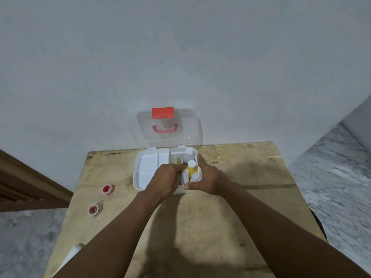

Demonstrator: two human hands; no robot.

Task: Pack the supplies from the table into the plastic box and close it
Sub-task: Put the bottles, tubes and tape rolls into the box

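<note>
Your right hand [207, 178] gripped the box [140, 178] at its near right corner, thumb on the front wall and fingers along the right wall. Your left hand [166, 178] reached into the box's right compartment with its fingers curled beside the yellow bottle [190, 169]. I cannot tell whether it held anything, because the knuckles covered the fingertips.

The box sat on the worktop [241, 207] with its clear lid [190, 135] standing open behind it. It looked like thin, stiff, light plastic that would probably slide if pushed, so bracing a wall made sense. The bottles were likely smooth and easily tipped, so take them round the body, not the cap.

Two red rolls [108, 190] lay to the left of the box, not yet packed. They looked light and easy to pinch by the rim. A white thing [73, 251], nearer you than the box, was mostly hidden by your left arm. A dark item beside the yellow bottle was too small to make out.
</note>
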